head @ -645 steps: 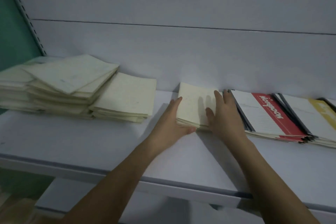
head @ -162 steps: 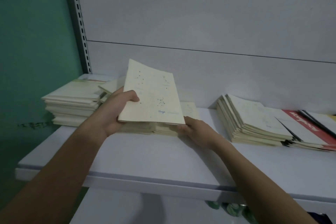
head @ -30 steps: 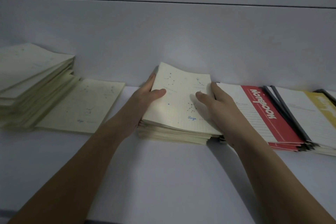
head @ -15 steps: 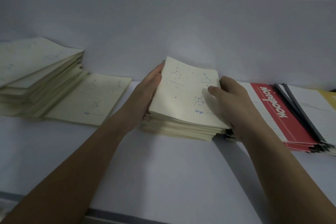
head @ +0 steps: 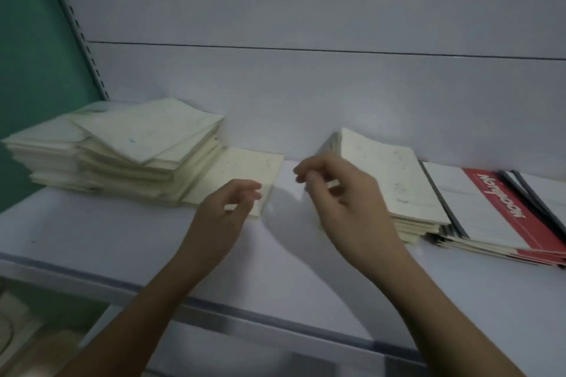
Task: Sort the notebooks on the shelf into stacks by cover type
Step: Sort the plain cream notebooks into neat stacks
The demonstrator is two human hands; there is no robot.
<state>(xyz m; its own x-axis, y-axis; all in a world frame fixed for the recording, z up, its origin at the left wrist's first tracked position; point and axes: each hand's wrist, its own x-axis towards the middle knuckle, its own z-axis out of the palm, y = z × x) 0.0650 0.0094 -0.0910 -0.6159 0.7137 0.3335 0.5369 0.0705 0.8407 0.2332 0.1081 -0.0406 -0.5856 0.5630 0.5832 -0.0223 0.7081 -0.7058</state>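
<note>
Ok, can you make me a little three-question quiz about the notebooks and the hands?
1. True or false: the left hand is gripping a notebook.
2. Which is tallest? A) left cream pile B) single cream notebook C) red-striped notebook
3. Fill in: the middle cream stack lies right beside the red-striped ____.

Key: 1 false, both the left and the right hand are empty. 2 A. 3 notebook.

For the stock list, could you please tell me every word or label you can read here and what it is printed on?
"Notebook": white letters on the red band of the red-and-white notebook, printed sideways and somewhat blurred.
Small blue mark on the top cover of the left cream stack: too blurred to read.
Faint specks on the cover of the middle cream stack: nothing readable.
Nothing else shows text.
</note>
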